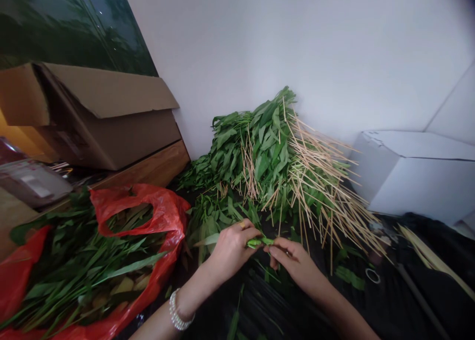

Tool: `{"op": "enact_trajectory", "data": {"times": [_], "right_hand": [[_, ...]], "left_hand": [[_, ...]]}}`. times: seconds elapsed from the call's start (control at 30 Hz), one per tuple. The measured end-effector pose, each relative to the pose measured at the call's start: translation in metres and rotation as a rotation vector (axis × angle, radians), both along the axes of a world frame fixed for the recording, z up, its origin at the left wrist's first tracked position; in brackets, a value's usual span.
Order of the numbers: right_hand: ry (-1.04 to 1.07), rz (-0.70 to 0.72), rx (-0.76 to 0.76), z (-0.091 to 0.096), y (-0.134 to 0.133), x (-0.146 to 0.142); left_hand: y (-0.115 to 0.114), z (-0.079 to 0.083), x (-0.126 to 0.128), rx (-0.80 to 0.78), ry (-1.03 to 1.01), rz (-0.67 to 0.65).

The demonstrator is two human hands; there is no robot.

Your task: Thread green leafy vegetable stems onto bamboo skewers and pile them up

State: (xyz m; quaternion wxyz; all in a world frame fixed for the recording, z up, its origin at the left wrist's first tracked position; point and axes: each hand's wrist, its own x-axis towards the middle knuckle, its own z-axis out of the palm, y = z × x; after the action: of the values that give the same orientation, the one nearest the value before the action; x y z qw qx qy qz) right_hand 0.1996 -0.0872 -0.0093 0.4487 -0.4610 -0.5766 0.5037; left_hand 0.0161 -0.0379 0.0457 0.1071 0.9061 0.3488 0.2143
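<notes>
Between my two hands is a small folded green leaf (264,241). My left hand (235,246), with a ring and a pearl bracelet on the wrist, pinches its left end. The fingertips of my right hand (291,258) are closed on its right end. Just beyond my hands lie loose long green leaves (211,218) on a black sheet (282,310). Behind them a large heap of leafy stems (263,137) leans by the white wall, with many thin wooden sticks (326,171) fanning out to the right.
At the left, a red plastic bag (170,216) holds more leafy stems. A cardboard box (122,122) with raised flaps stands on a wooden ledge behind it. To the right are a white box (419,176) and a white ring (372,275) on the black sheet.
</notes>
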Motion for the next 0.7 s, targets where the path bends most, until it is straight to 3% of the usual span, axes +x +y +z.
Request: {"op": "enact_trajectory", "data": {"times": [0.27, 0.43, 0.53, 0.7], "right_hand": [[-0.012, -0.009, 0.021, 0.001, -0.002, -0.001], [-0.045, 0.004, 0.052, 0.005, -0.005, 0.000], [-0.057, 0.005, 0.043, 0.006, -0.005, 0.000], [-0.030, -0.029, -0.019, 0.002, -0.005, -0.003]], "left_hand": [[0.001, 0.010, -0.002, -0.131, -0.116, 0.025], [0.007, 0.005, 0.002, -0.320, -0.182, -0.106], [0.014, 0.005, -0.003, -0.498, -0.454, -0.094], [0.031, 0.018, -0.031, -0.896, -0.979, 0.087]]}}
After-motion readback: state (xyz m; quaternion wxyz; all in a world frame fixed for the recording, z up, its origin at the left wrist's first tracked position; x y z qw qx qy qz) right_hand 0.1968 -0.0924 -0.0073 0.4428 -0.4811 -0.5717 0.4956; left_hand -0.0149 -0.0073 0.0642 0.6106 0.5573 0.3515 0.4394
